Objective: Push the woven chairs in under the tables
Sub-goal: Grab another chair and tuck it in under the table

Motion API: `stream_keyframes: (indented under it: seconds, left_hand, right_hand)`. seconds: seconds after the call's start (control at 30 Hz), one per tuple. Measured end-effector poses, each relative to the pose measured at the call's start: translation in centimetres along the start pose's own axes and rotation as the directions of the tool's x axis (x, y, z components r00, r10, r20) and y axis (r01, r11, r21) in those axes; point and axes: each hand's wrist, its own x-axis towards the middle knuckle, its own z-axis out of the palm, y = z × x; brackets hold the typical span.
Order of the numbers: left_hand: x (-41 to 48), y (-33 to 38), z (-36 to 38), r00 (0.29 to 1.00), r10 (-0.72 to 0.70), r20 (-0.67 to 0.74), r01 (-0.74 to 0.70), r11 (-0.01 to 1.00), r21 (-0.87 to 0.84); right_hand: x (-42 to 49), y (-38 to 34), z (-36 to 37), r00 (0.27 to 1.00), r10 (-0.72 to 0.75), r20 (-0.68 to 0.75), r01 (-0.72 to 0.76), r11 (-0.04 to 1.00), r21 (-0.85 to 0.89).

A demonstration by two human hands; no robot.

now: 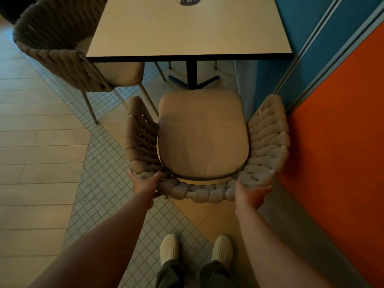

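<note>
The woven chair (202, 140) stands in the middle of the view, pulled out from the table (187, 28), with its front edge just short of the table's near edge. It has a smooth beige seat cushion, and thick braided rope in a pale beige colour forms the curved back and both arms. The left hand (144, 183) is closed over the rope rim at the back left corner, thumb on the inner side. The right hand (252, 193) is closed over the rim at the back right corner in the same way.

The table has a pale square top with a dark edge and one black central post (192, 73) on a cross foot, directly in front of the seat. A second woven chair (68, 57), darker, stands at the left side of the table, its seat partly under the top. On the right, a blue and orange wall (336, 132) is very near the chair's right arm. Two pale shoes (169, 249) stand on the tiled floor (41, 152) behind the chair.
</note>
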Motion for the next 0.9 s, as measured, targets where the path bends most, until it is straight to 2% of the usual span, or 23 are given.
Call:
stream_keyframes:
  seconds: [0.1,0.2,0.47,0.77,0.9]
  left_hand:
    - [0.6,-0.3,0.0,0.999,-0.024,0.045,0.024,1.000,-0.014]
    - [1.3,-0.3,0.0,0.998,-0.023,0.064,0.025,0.999,-0.032]
    - [1.3,0.4,0.0,0.996,-0.021,0.090,0.023,0.999,-0.022]
    - [-0.6,-0.6,0.6,0.994,-0.049,0.100,0.053,0.998,-0.036]
    - [0.0,0.1,1.4,0.995,-0.043,0.089,0.047,0.998,-0.035]
  right_hand:
    - [3.0,-0.2,0.7,0.954,0.293,0.064,-0.300,0.922,0.246]
    - [4.3,-0.3,1.1,0.912,0.375,0.164,-0.409,0.847,0.340]
    - [3.1,-0.3,0.5,0.932,0.354,0.081,-0.360,0.874,0.325]
    - [3.4,0.8,-1.4,0.935,0.345,0.080,-0.349,0.860,0.372]
    - [4.3,0.0,-0.9,0.933,0.349,0.084,-0.356,0.871,0.337]
